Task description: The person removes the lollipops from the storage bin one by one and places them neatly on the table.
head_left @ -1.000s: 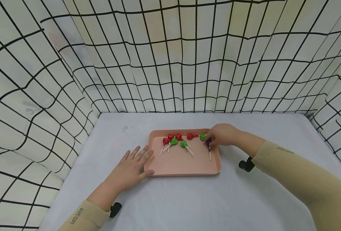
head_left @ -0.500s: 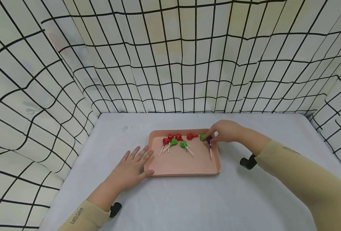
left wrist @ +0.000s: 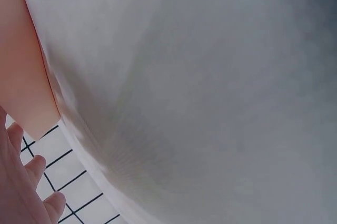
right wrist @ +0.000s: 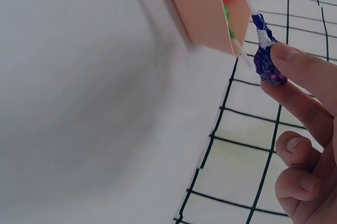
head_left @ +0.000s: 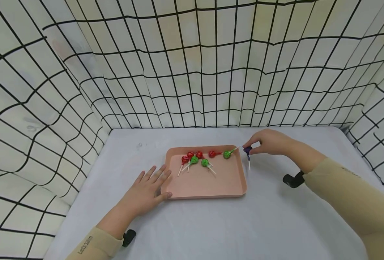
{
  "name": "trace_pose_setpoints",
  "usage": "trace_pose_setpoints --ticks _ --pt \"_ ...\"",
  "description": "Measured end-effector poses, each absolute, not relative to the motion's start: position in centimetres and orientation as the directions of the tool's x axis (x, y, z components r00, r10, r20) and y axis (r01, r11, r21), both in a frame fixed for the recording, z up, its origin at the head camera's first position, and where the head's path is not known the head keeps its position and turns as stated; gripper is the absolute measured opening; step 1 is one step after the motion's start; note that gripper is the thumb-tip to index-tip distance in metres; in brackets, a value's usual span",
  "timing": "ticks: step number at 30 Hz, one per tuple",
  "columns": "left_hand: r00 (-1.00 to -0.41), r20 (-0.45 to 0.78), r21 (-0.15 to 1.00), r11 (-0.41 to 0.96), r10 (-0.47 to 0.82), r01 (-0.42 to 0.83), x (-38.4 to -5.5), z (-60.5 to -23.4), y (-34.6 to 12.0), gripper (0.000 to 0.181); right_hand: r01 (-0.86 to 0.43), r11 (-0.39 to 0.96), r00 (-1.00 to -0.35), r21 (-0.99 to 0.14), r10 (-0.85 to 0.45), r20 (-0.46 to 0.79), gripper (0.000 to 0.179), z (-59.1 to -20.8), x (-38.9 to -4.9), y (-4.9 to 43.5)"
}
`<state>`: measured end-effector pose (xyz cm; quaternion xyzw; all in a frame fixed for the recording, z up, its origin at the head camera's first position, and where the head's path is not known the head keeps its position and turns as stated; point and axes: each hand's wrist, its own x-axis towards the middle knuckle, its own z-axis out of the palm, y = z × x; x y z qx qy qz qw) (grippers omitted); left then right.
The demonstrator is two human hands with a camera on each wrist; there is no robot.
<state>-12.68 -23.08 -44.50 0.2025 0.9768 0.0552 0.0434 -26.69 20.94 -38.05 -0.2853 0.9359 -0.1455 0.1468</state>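
Observation:
My right hand [head_left: 271, 142] pinches a purple-wrapped lollipop [head_left: 247, 150] by its candy head between thumb and index finger, just beyond the right rim of the pink tray [head_left: 205, 186]. Its white stick hangs downward in the head view. Up close in the right wrist view, the same lollipop [right wrist: 267, 60] shows a twisted purple wrapper. My left hand [head_left: 148, 191] lies with fingers spread at the tray's left edge, thumb at the near left corner. Inside the tray are several red lollipops [head_left: 185, 159] and green lollipops [head_left: 205, 163], mostly grouped toward the back left.
A white-covered table [head_left: 185, 227] carries the tray. White walls with a black grid [head_left: 211, 83] rise behind it and along both sides. One green lollipop [head_left: 227, 154] lies near the tray's back right corner, its stick pointing over the rim.
My right hand has lifted the purple lollipop from the tray's right side and carried it rightward past the rim. The left hand stays at the tray's left edge.

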Motion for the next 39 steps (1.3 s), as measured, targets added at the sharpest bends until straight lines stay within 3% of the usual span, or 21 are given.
trace_pose_setpoints --ticks 12,27,39 --pt "-0.918 -0.08 0.119 0.918 0.389 0.379 -12.9 -44.9 -23.2 0.082 -0.455 0.814 -0.814 -0.36 -0.545 -0.203 0.033 -38.1 -26.4 23.0" --pt "-0.917 -0.074 0.139 0.914 0.393 0.381 -12.8 -44.7 -23.2 0.082 -0.469 0.803 -0.759 -0.368 -0.58 -0.297 0.027 -42.4 -26.8 22.5" --pt "-0.919 -0.082 0.137 0.918 0.385 0.372 -12.8 -44.7 -23.1 0.08 -0.48 0.781 -0.745 -0.399 -0.603 -0.284 0.029 -42.8 -26.7 22.4"
